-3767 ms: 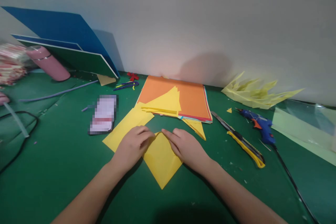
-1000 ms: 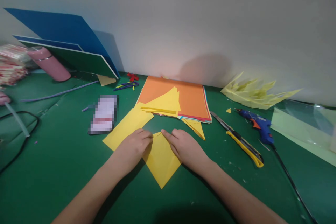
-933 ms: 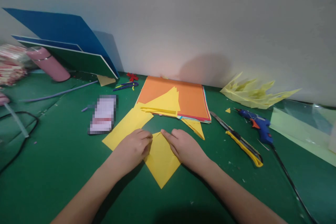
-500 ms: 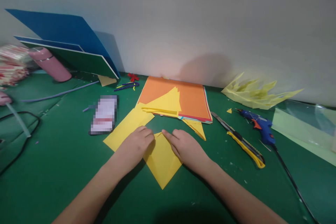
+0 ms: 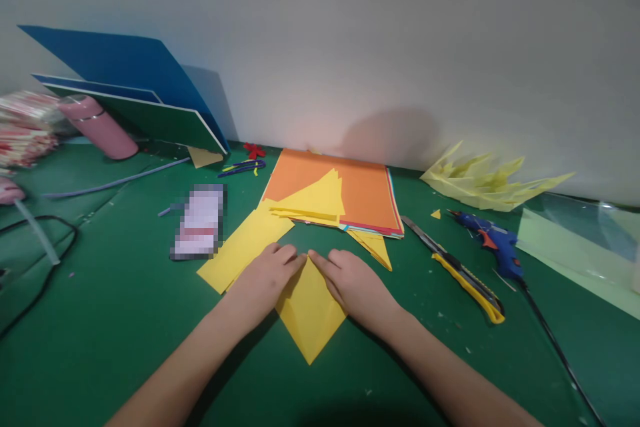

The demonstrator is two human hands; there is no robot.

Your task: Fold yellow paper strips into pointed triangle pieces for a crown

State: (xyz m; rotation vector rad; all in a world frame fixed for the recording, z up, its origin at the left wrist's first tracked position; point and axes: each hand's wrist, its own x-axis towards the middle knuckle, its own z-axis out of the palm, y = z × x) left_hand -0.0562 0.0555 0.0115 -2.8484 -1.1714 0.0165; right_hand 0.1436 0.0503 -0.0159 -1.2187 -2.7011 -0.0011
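Observation:
A folded yellow paper (image 5: 309,313) lies on the green mat (image 5: 125,307) with one corner pointing toward me. My left hand (image 5: 264,279) rests on its upper left edge, fingers laid flat and pressed together on the fold. My right hand (image 5: 353,283) presses its upper right edge, index finger stretched out to the paper's top point. The fingertips of both hands nearly meet at that point. Under my left hand a second yellow sheet (image 5: 240,247) sticks out to the left.
An orange-topped stack of coloured paper (image 5: 360,190) with yellow triangles (image 5: 315,200) lies behind. A yellow utility knife (image 5: 465,277) and blue glue gun (image 5: 495,243) with cable are right. A phone (image 5: 200,221), pink bottle (image 5: 100,127) and blue and green boards (image 5: 135,80) are left.
My left fingers have slid up along the fold to the paper's top point, flattening out beside the right index finger. The right hand has barely moved.

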